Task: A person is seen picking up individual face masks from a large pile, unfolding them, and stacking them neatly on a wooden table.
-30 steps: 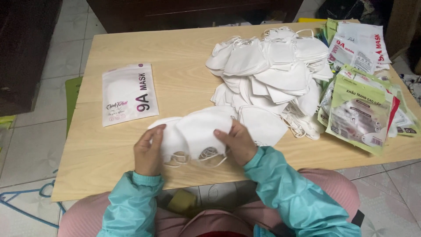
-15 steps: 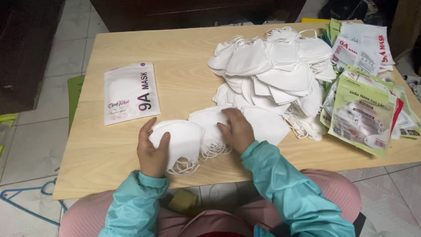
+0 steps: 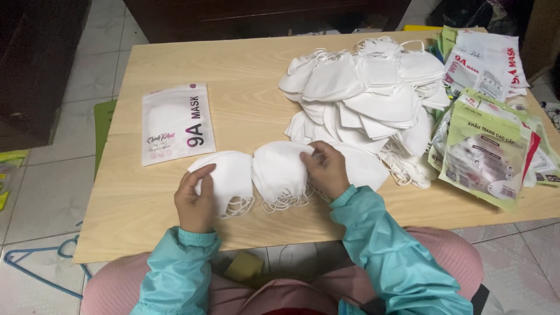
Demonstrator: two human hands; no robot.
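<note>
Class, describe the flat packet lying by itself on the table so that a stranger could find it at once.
Start at the light wooden table and look to its left half, away from the big pile of white masks. There lies the sealed white packet, flat, just beyond the left hand. Unlike the green-edged packets stacked on the right, it lies alone.

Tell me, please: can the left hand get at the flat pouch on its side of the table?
Probably yes. The left hand rests on a small mask stack, and the pouch lies flat just beyond it, with only bare table between them.
</note>
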